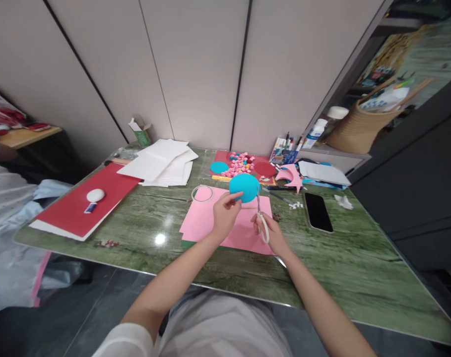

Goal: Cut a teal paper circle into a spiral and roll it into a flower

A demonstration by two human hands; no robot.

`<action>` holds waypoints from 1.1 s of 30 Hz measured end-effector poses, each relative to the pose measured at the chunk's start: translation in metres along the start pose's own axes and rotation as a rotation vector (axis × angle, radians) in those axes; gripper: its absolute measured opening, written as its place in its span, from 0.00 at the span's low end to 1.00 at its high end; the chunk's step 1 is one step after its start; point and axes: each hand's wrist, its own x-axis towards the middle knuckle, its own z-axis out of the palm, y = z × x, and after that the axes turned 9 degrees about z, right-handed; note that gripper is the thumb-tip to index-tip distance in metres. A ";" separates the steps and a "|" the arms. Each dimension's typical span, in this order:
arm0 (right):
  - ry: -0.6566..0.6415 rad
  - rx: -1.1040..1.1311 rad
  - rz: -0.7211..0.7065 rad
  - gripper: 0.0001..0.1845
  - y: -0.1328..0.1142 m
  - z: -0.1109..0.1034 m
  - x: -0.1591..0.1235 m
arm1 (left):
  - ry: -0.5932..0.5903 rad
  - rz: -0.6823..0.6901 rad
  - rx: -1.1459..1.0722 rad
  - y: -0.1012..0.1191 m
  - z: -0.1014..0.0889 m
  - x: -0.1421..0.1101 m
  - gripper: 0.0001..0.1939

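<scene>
My left hand (225, 212) pinches the lower left edge of a round blue paper disc (244, 187), holding it raised above the table. In my right hand (272, 232) is a pair of scissors with white handles (264, 229); their blades point away from me and meet the disc's right edge. Whether the blades are parted there is too small to tell. Beneath both hands lie pink paper sheets (203, 223), with a green edge showing under them. A thin ring (202, 194) rests on the pink paper's upper left corner.
Behind the disc are many small pink pieces (240, 163), another blue disc (219, 167) and a red disc (265, 169). Pink offcuts (290, 174) and a phone (318, 212) lie to the right. White sheets (161, 161) and red paper (80, 208) are leftward. A person's sleeve (9, 198) shows far left.
</scene>
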 end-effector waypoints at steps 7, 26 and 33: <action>-0.018 0.007 -0.003 0.15 0.002 0.000 0.000 | -0.010 0.007 0.001 0.000 -0.001 0.000 0.11; -0.017 -0.041 -0.010 0.15 0.003 -0.001 0.001 | 0.023 -0.002 -0.043 -0.001 0.000 -0.001 0.11; -0.011 -0.035 0.006 0.16 0.005 -0.001 0.002 | 0.038 -0.002 -0.017 -0.001 0.001 0.000 0.12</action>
